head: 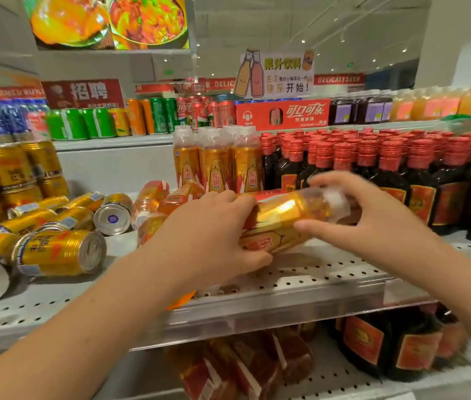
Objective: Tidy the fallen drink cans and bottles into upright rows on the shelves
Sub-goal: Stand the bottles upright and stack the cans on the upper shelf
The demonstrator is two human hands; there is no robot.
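I hold a gold-and-red drink bottle [283, 217] on its side above the middle shelf [300, 281]. My left hand [214, 238] grips its lower body, and my right hand [372, 215] closes around its clear-capped top. Behind it, three matching bottles [217, 166] stand upright. More of these bottles [153, 206] lie fallen just left of my left hand. Several gold cans [58, 249] lie on their sides at the left of the shelf, some showing their silver ends. Stacked gold cans [12, 174] stand upright at the far left.
Dark bottles with red caps [372, 168] fill the right of the shelf in upright rows. The top shelf holds green, orange and red cans [153, 116] and a red drinks carton [283, 114]. The lower shelf carries fallen bottles [228, 368] and dark bottles [396, 345].
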